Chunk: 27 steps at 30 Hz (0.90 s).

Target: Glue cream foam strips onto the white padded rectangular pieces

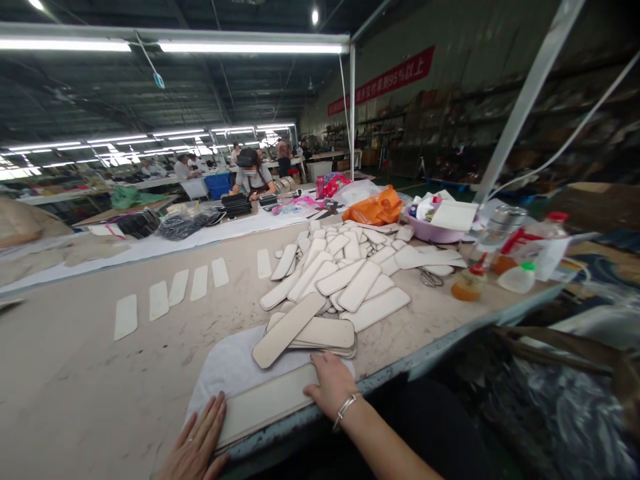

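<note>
A long cream-white flat panel (267, 400) lies along the table's front edge, partly on a white cloth-like sheet (220, 367). My left hand (196, 440) rests flat at its left end, fingers stretched out, a ring on one of them. Over the right end lies my right hand (334, 387), palm down, the thumb apart from the bent fingers; a silver bracelet circles that wrist. Just beyond it, a small stack of rounded cream panels (320, 331) carries one panel (287, 330) slanted across its top. Behind that spreads a loose heap of similar pieces (350, 260).
Several pale strips (159, 300) lie in a row at left. To the right are scissors (431, 278), a bottle of amber liquid (467, 283), a green-capped bottle (519, 277) and a purple basin (430, 230). An orange bag (375, 207) sits behind the heap. Across the table works a person (253, 180).
</note>
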### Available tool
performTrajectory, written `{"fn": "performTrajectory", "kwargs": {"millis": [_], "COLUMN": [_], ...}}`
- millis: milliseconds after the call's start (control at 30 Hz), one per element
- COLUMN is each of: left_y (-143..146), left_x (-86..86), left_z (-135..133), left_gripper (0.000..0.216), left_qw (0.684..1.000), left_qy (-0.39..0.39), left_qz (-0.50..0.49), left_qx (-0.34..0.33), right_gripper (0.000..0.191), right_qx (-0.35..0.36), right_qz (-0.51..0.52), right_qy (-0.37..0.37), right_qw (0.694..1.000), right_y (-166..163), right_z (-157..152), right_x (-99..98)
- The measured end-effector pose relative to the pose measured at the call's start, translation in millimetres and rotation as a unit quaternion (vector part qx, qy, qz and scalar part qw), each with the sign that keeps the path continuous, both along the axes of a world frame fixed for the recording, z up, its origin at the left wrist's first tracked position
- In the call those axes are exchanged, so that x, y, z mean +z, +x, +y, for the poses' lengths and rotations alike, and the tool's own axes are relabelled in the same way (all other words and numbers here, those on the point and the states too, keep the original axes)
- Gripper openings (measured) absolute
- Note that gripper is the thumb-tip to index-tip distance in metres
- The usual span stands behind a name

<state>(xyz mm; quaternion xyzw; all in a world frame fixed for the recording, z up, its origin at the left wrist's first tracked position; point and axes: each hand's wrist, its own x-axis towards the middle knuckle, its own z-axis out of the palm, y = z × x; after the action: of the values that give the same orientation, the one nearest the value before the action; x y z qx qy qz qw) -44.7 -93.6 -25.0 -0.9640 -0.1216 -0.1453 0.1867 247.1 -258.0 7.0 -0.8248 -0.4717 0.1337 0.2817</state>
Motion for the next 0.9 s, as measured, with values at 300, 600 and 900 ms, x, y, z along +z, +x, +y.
{"fn": "performTrajectory", "kwargs": {"millis": [300, 600, 900], "left_y": [3, 111, 162], "left_x": [8.0, 44.2, 47.4], "left_z": [8, 22, 29], "left_gripper": [0.053, 0.059, 0.04], "left_qw": [0.966, 0.917, 0.824], "left_qy": [-0.196, -0.329, -0.497], "left_qz": [-0.137, -0.085, -0.146], "left_qx": [0.096, 0.207, 0.23], "right_gripper": [0.029, 0.053, 0.042], "right_qx": [0.038, -0.183, 0.063], "right_qz": [0.316, 0.449, -0.153], "right_qy": [0.184, 0.237, 0.121], "right_qw": [0.93, 0.842, 0.979], "right_y": [60, 90, 49], "right_z": [-30, -16, -3], "right_x": [34.0, 14.8, -11.0]}}
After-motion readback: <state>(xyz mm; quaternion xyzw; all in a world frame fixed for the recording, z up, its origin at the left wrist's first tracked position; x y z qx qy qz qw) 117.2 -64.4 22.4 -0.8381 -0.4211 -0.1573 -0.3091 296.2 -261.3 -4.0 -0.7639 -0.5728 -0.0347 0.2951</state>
